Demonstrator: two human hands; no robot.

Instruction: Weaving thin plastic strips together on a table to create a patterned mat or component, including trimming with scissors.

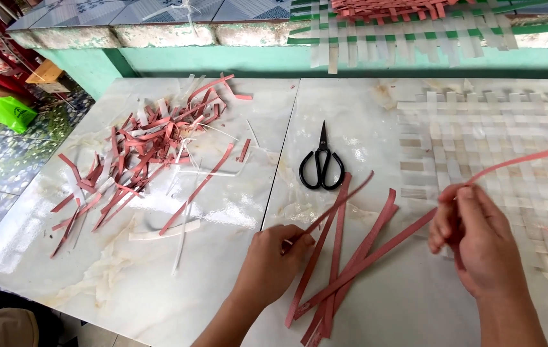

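Both hands pinch red strips: left hand (269, 260) one from the pile (341, 257), right hand (473, 234) a long strip (524, 159).

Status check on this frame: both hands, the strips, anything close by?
Left hand pinching a red strip. Right hand gripping a long red strip. Black scissors lying just beyond, woven mat under right hand.

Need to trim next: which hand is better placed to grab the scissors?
Probably left. The left hand rests just below the scissors, pinching only a strip end, while the right hand sits farther off, holding a long red strip.
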